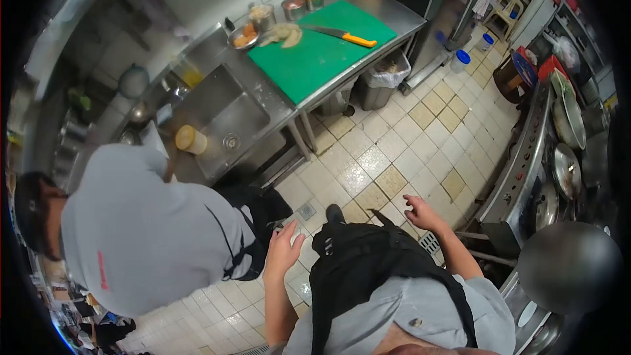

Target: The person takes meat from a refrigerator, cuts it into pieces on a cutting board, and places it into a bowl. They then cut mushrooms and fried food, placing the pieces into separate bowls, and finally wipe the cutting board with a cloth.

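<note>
Both hands, left (282,250) and right (422,213), hang open and empty; the co-worker (144,230) hides part of the sink (227,118).

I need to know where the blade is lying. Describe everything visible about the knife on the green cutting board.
The knife lies flat on the green cutting board, toward its far edge, on the steel table. It has a long, dark-looking blade and a bright orange handle, with the handle pointing right and the blade tip pointing left toward a pale heap of food. Nobody holds it; whether the tip touches the food cannot be told.
</note>
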`<state>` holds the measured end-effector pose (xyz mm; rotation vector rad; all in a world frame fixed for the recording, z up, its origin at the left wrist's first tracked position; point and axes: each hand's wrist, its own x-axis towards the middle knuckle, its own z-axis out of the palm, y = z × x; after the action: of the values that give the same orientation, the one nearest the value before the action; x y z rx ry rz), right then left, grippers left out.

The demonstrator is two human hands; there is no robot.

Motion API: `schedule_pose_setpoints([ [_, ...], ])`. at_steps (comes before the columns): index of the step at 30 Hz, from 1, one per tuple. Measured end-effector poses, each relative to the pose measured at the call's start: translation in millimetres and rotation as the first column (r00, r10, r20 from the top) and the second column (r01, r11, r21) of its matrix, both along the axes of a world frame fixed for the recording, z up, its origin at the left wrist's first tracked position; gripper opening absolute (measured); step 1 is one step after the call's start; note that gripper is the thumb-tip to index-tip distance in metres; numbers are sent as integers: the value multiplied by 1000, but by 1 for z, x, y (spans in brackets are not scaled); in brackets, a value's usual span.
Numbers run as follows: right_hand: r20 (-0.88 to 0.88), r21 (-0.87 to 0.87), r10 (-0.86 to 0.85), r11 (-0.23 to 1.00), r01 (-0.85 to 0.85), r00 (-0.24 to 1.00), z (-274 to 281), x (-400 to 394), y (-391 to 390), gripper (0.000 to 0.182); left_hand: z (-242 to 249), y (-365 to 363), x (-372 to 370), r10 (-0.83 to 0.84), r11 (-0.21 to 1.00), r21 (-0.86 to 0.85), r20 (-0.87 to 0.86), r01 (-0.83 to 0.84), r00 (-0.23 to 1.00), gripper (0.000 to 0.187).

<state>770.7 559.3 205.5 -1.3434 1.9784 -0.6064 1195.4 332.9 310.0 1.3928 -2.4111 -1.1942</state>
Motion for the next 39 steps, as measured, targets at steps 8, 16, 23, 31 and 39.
schedule_pose_setpoints([
  [8, 45, -111, -264, 957, 268, 963, 40, -18, -62, 47, 17, -150, -74, -179, 976, -144, -85, 166, 980, 53],
  [16, -68, -204, -269, 946, 250, 961, 73, -98, -175, 41, 37, -224, -189, -296, 947, -183, -187, 262, 937, 48],
  [23, -172, -339, -116, 939, 52, 978, 67, -223, -322, 46, 53, -282, -243, 104, 980, -139, -254, -142, 962, 39],
  [31, -275, -353, 85, 917, -183, 958, 83, -308, -494, 49, 22, -293, -266, 513, 842, 14, -326, -539, 794, 47],
  [39, -327, -233, 156, 942, -240, 932, 58, -323, -595, 50, -27, -444, -334, 453, 833, -155, -359, -531, 816, 70],
])
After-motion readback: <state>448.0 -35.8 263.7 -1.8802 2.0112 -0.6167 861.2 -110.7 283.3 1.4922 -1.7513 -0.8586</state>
